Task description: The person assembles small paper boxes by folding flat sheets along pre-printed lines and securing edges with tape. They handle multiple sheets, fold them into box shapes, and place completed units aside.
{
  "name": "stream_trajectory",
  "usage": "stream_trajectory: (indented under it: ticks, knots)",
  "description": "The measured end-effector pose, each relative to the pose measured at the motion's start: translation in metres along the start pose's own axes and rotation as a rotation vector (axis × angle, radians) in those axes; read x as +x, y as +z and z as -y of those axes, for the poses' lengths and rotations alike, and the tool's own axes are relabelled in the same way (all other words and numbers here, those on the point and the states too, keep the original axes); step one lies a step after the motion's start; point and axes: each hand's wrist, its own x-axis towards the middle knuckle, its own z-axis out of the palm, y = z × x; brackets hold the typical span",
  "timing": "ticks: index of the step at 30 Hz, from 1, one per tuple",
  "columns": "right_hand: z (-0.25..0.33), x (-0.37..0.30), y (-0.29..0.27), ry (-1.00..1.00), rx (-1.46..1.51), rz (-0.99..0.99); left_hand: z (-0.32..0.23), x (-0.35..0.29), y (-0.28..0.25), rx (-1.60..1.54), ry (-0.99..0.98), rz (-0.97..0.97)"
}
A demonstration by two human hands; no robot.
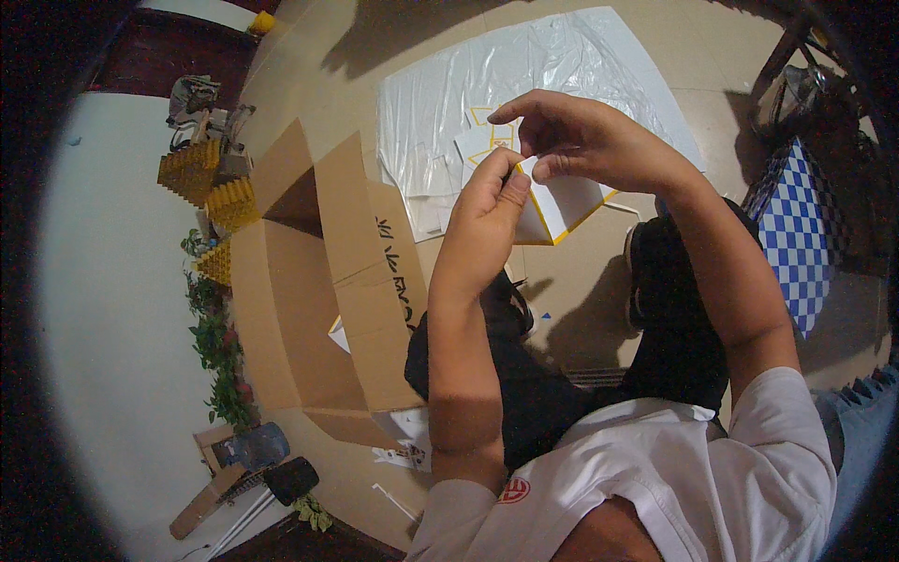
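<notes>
In the head view, the left hand (487, 201) and right hand (571, 140) meet above the floor, fingertips pinched together on a flat white card piece with yellow edging (552, 208), seemingly mid-fold at a small tab. Finishing that crease likely calls for firm thumb pressure along the edge; an open brown cardboard box (318, 281) lies left, and a clear plastic sheet (524, 75) spreads beyond.

Beside the brown cardboard box (309, 309): a white, yellow-edged card sheet (562, 208) on clear plastic sheeting (487, 84); farther right, blue-and-white checked cloth (796, 244); left, yellow corrugated stacks (229, 201).
</notes>
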Motion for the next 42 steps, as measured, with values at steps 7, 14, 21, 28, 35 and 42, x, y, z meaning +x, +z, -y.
stream_trajectory:
  ticks: [7, 14, 21, 28, 35, 42]
  knots:
    - [0.009, -0.005, 0.001, 0.126, -0.128, -0.031, 0.005, 0.001, 0.002, 0.29, 0.024, -0.026]
    - [-0.004, -0.005, -0.004, 0.093, -0.123, 0.014, 0.003, 0.002, 0.004, 0.28, 0.032, 0.013]
    - [-0.006, -0.005, -0.005, 0.061, -0.107, 0.067, 0.013, 0.004, -0.002, 0.159, -0.031, 0.116]
    - [-0.005, -0.002, -0.006, 0.016, -0.08, 0.131, 0.013, 0.007, -0.004, 0.411, 0.206, 0.044]
    - [-0.002, -0.002, -0.012, 0.095, -0.12, 0.131, 0.01, 0.007, -0.003, 0.285, 0.113, 0.016]
    - [-0.009, 0.002, -0.008, 0.086, -0.122, 0.168, 0.012, 0.004, -0.005, 0.18, -0.047, 0.059]
